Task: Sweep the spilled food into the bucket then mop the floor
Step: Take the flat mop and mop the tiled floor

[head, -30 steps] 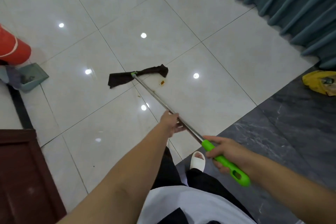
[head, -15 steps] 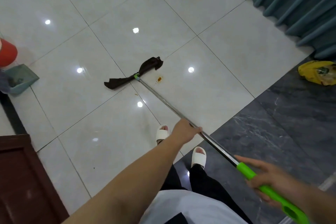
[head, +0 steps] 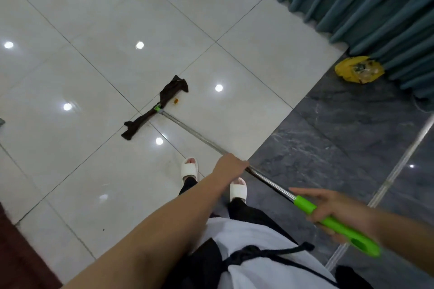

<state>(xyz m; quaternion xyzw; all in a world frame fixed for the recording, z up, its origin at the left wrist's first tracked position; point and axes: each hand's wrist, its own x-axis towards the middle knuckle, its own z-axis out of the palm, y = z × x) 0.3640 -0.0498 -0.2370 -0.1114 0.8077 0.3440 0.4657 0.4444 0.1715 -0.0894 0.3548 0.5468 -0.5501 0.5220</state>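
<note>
A mop with a metal pole (head: 199, 137) and a green grip lies slanted across the white tiles. Its dark cloth head (head: 159, 107) rests on the floor, twisted, just left of a small orange food stain (head: 176, 100). My left hand (head: 229, 166) is closed around the middle of the pole. My right hand (head: 338, 212) holds the green grip (head: 333, 224) near its upper end, forefinger stretched out. The bucket is out of view.
Teal curtains (head: 366, 2) hang along the far right. A yellow plastic bag (head: 359, 69) lies at their foot on the dark grey marble strip (head: 340, 138). My feet in white slippers (head: 189, 168) stand below the pole. A dark red mat edge (head: 14, 256) is at the bottom left.
The mop head has twisted more lengthwise and pulled back beside the stain. The view has turned right, so the red bucket and dustpan have left the frame. My right hand has drawn back.
</note>
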